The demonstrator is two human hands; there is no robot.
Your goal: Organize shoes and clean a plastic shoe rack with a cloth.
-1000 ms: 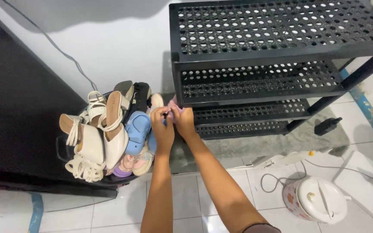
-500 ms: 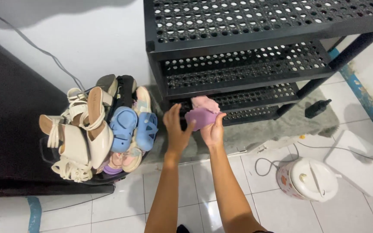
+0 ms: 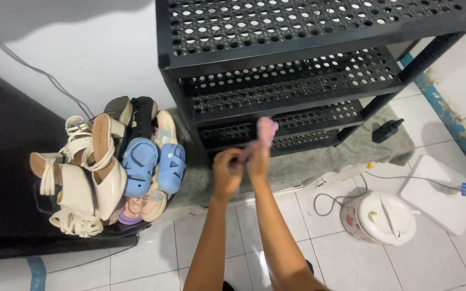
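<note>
My left hand (image 3: 226, 171) and my right hand (image 3: 257, 161) are close together in front of the lower shelves of a black perforated shoe rack (image 3: 297, 70). Both grip a small pink shoe (image 3: 266, 131), which sticks up from my right hand's fingers and is blurred. To the left stands a dark basket (image 3: 103, 229) heaped with footwear: cream strappy sandals (image 3: 82, 172), a pair of small blue clogs (image 3: 155, 167) and pinkish small shoes underneath.
A grey mat (image 3: 319, 161) lies under the rack. On the white tiles at right sit a round white rice cooker (image 3: 378, 218) with its cord, a white flat box (image 3: 438, 194) and a small black object (image 3: 386, 130). A dark cabinet (image 3: 1, 178) fills the left side.
My hands lifted the pink shoe away from the basket side and brought it toward the rack's lower shelves. The camera view shifted right and closer.
</note>
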